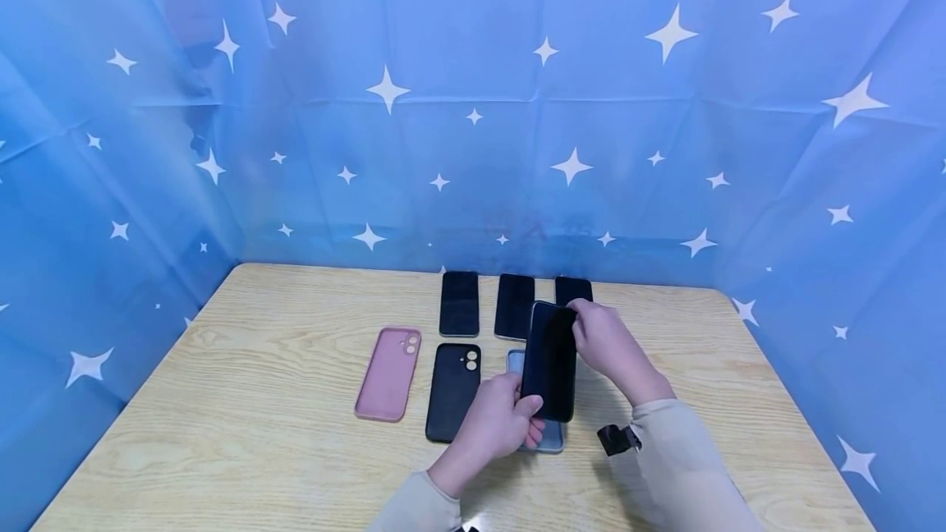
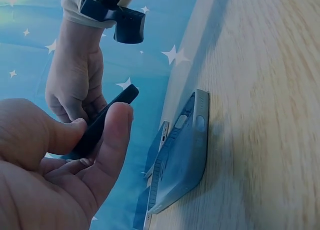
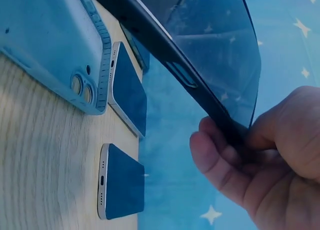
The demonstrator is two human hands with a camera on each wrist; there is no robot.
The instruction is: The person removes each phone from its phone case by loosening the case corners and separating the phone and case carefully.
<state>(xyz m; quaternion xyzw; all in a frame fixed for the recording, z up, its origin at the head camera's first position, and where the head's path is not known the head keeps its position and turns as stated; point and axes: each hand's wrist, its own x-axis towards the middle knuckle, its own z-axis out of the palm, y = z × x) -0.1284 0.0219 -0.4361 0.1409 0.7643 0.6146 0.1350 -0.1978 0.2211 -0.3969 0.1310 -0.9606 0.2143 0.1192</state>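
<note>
A black-screened phone [image 1: 550,360] is held up and tilted, screen toward the head camera, with a dark case-like surround. My left hand [image 1: 497,421] pinches its lower left edge, thumb on the screen side and fingers behind. Its upper right corner is pinched by my right hand [image 1: 609,347]; the right wrist view shows thumb and fingers on either side of the corner [image 3: 235,132]. Below the phone, apart from it, a light blue phone case [image 2: 187,155] lies on the table, partly hidden in the head view. Left of it lies a black phone case [image 1: 452,392].
A pink phone case [image 1: 388,376] lies farther left on the wooden table [image 1: 259,401]. Along the back edge lie a left phone [image 1: 460,304], a middle phone [image 1: 515,306] and a right phone [image 1: 573,290], partly covered. Blue starry curtains [image 1: 473,146] border the table.
</note>
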